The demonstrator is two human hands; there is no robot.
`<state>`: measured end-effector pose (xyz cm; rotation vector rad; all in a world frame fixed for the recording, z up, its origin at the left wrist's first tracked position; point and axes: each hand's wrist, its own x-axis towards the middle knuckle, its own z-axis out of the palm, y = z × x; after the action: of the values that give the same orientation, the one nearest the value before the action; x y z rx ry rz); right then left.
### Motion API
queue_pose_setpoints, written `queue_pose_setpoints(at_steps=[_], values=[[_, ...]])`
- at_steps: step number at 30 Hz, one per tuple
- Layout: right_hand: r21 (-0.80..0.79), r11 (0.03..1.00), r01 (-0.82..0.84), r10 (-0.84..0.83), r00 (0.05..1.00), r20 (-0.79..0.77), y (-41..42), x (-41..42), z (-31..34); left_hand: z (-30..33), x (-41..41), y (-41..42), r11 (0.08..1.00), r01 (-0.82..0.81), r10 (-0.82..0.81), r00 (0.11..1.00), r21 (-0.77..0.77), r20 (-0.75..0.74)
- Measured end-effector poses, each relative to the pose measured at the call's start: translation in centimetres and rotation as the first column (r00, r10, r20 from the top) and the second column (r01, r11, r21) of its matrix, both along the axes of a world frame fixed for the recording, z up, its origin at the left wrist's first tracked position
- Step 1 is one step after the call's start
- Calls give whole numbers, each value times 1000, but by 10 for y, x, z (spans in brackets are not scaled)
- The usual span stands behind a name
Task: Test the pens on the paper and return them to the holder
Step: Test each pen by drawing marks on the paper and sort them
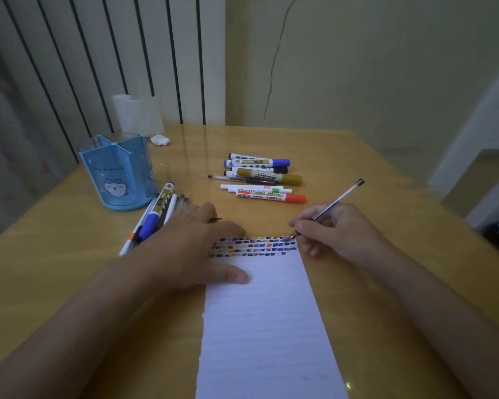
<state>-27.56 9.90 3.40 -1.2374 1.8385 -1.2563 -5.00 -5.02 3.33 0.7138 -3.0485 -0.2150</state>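
A glossy wooden surface [357, 156] carries a blue pen holder [118, 174] at left, lined paper [265, 326] bottom centre, markers [260, 175] mid-frame, more pens [156, 217] beside the holder, and a crumpled tissue [160, 139] behind it.

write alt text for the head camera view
The right hand writes with a thin pen at the top of a lined paper, which the left hand presses flat. A blue pen holder and loose markers lie beyond.

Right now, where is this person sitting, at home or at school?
Probably at home, at a wooden table pushed against a wall, though I can't be sure. A white radiator stands behind it, a blue pen holder with a cartoon animal sits on it, and a tissue roll stands nearby.
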Motion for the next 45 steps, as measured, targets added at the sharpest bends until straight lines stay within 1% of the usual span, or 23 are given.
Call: queue_pose_setpoints(at_steps=[2, 4, 7, 10, 12, 14, 17, 25, 28, 30, 32, 34, 36, 45], values=[[-1, 1000, -29, 29, 1000, 6, -1, 1, -1, 0, 0, -2, 1000, -9, 9, 1000, -27, 6], [-11, 999, -43, 43, 999, -28, -1, 2, -2, 0, -1, -5, 999, -22, 23, 1000, -37, 17], [5, 999, -50, 50, 992, -116, -1, 3, -3, 0, -1, -5, 1000, -23, 23, 1000, -11, 11], [8, 999, -34, 34, 993, -115, 0, 3, -3, -1, -2, -5, 1000, -27, 27, 1000, 13, 8], [5, 1000, -25, 26, 994, -111, 0, 3, -2, -1, -2, -5, 999, -23, 23, 1000, 35, -14], [6, 1000, -26, 26, 994, -105, 0, 2, -1, -1, -3, -4, 998, -23, 28, 997, 62, -78], [12, 1000, -24, 25, 994, -104, 0, 2, -2, -2, -3, -3, 1000, -20, 19, 990, -3, -142], [22, 999, -26, 29, 990, -141, 0, 3, -1, -7, -6, -2, 993, -74, 56, 981, -96, -184], [10, 1000, -28, 29, 990, -141, 0, 4, -1, -10, -7, -3, 990, -87, 63, 976, -109, -208], [2, 1000, -30, 30, 988, -150, 0, 4, -2, -9, -6, -4, 993, -82, 62, 974, -81, -220], [-3, 999, -36, 35, 985, -168, 1, 4, -3, -6, -4, -4, 999, -46, 40, 981, -25, -192], [-2, 999, -46, 44, 979, -200, 1, 5, -4, -2, -2, -1, 999, -4, 9, 993, 50, -114], [-4, 999, -53, 50, 973, -226, 1, 6, -5, -1, -1, 3, 996, 23, -19, 999, 86, -46], [5, 999, -48, 48, 960, -274, 0, 7, -5, 1, -3, 8, 992, 24, -21, 999, 121, -24]])
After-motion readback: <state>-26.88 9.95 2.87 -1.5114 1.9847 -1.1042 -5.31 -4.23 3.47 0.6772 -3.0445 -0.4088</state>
